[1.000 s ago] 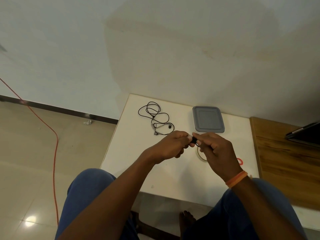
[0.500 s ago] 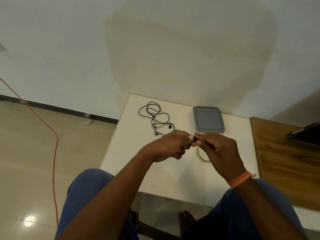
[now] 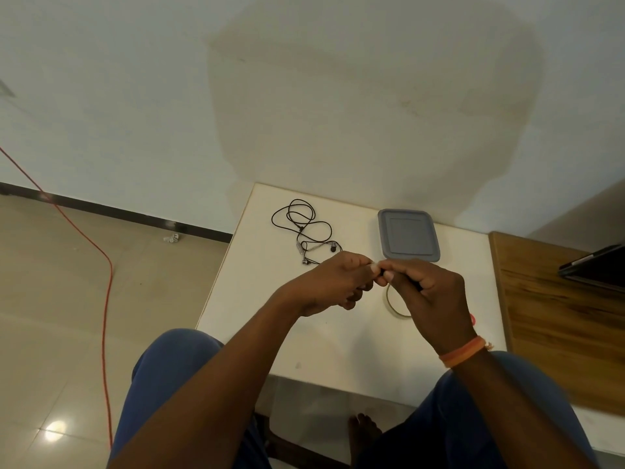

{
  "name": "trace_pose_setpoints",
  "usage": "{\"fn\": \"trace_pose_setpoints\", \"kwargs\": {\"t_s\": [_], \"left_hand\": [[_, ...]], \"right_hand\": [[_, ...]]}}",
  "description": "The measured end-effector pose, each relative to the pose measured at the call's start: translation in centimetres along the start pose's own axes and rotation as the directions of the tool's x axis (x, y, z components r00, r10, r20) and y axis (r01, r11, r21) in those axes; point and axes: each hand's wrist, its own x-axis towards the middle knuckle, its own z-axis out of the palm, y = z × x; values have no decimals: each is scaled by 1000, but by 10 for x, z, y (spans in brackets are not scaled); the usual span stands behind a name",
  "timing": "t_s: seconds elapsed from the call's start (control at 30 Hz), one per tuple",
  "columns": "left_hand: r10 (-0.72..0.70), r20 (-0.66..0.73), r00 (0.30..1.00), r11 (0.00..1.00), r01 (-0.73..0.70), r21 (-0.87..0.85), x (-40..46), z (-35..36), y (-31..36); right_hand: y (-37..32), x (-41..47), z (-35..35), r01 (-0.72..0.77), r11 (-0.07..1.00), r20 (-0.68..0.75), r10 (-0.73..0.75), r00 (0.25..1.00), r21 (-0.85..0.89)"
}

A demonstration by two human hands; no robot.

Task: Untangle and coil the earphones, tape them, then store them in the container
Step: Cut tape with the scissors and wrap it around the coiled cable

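Note:
My left hand (image 3: 334,282) and my right hand (image 3: 429,292) meet above the middle of the white table (image 3: 270,319). Their fingertips pinch a small dark bundle (image 3: 381,271), which looks like coiled earphone cable with a pale strip of tape at my left fingertips. Most of the bundle is hidden in my right fist. A second pair of black earphones (image 3: 304,228) lies loose and tangled on the table's far left. The container, closed by a grey lid (image 3: 407,236), stands at the far side. A tape roll (image 3: 392,304) lies flat beneath my right hand, partly hidden.
A small red object (image 3: 473,319) peeks out behind my right wrist. To the right is a wooden surface (image 3: 558,316) with a dark flat device (image 3: 595,265) on it. An orange cable (image 3: 105,299) runs across the floor on the left. My knees are at the table's near edge.
Both hands stay pressed together over the table. My right hand has turned slightly and closed more around the bundle, hiding more of the cable.

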Motion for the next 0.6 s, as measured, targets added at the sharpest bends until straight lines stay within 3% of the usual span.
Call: {"fn": "trace_pose_setpoints", "kwargs": {"t_s": [0.13, 0.3, 0.6], "left_hand": [[43, -39, 998, 977, -34, 210, 1, 0, 1], [191, -110, 975, 842, -105, 529, 3, 5, -4], [308, -221, 925, 815, -137, 564, 3, 18, -6]], "right_hand": [[4, -1, 0, 2, 999, 38, -3, 999, 35], [6, -1, 0, -66, 997, 22, 65, 998, 42], [5, 1, -3, -337, 915, 106, 321, 941, 220]]}}
